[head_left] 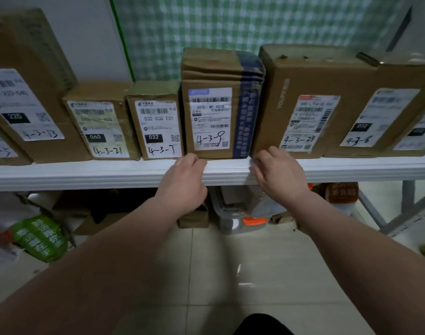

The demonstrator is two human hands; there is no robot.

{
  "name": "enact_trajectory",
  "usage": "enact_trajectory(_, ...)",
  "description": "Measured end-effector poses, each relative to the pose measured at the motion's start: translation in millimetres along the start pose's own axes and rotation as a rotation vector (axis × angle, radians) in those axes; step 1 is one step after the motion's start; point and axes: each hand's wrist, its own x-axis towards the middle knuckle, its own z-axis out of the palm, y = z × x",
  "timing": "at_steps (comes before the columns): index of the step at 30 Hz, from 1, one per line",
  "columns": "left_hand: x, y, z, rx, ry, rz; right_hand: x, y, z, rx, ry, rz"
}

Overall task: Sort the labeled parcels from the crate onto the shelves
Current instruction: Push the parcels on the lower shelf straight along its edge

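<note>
Parcel 4-3-9 [210, 110] upright on white shelf [86, 176], between 4-3-7 parcel [156, 122] and 4-3-24 parcel [310, 105]. Left hand [186, 172], right hand [276, 170] at its lower front corners, fingers curled; gripping or only touching, cannot tell. 6 labels readable in row; crate unseen, remainder unknown.

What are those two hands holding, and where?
Cannot tell for sure: the left hand and right hand are at the bottom front corners of the 4-3-9 parcel, which stands on the shelf.
</note>
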Motion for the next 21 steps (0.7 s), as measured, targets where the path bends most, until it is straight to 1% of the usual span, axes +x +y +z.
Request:
enact_trajectory(5,2.1,7.1,2.3,0.048,-0.014,-0.075,-3.5,8.5,6.4,0.037,-0.006,-0.047)
enact_trajectory(10,5.6,23.3,2.6,0.078,-0.047,-0.172,-5.3,26.8,3.8,0.119,-0.050,-0.048)
enact_trajectory(12,6.4,36.4,3.7,0.127,-0.006,-0.180,-10.9,42.0,-1.3,0.095,-0.033,-0.040)
enact_trajectory(14,9.9,56.0,6.7,0.212,0.055,-0.063,-17.0,63.9,-8.5,0.042,0.037,0.023)
enact_trajectory(16,16.4,79.0,14.3,0.176,0.051,0.107,-20.4,89.9,-15.3,-0.024,0.061,0.131)
enact_trajectory(18,26.3,103.6,21.4,0.075,-0.020,0.202,-20.6,114.3,-20.7,-0.059,0.021,0.211)
enact_trajectory(21,39.0,128.7,31.9,0.063,-0.071,0.259,-20.7,135.0,-24.8,-0.048,-0.049,0.226)
